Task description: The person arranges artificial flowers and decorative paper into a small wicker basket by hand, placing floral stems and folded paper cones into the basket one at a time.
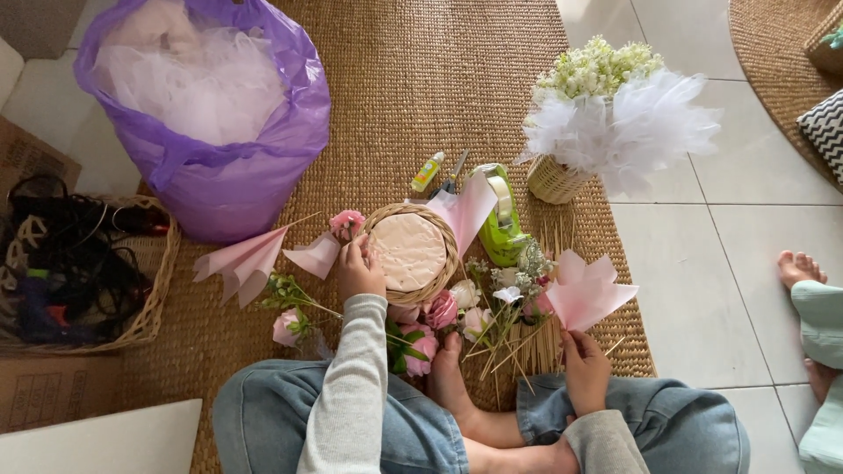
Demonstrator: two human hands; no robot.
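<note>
**A:** What do the 2 hands have right now?

**B:** From my feed, the left hand [360,270] is pressed against the rim of the small round wicker basket [410,252], fingers curled over its left edge. The basket sits on the woven mat [413,79] just in front of the crossed legs, and it is filled with a pale pink block. A pink paper piece on a stick [314,255] lies touching that hand's left side; I cannot tell whether the fingers pinch it.

**A:** And the right?

**B:** The right hand [584,367] is closed around the base of a folded pink tissue fan [586,291], held upright just right of the basket, above a pile of bamboo skewers [527,347].

**A:** What lies around them?

**B:** Between the hands I see pink artificial roses [435,318] and small white sprigs. Behind the basket stand a green tape dispenser [502,224], a small glue bottle [428,171] and scissors [453,173]. Another pink fan [246,261] lies to the left. Farther back is a purple bag of white tulle [206,105], and to the right a finished wicker basket of white flowers and tulle [606,114]. Someone else's bare foot [797,268] shows at the right edge.
</note>
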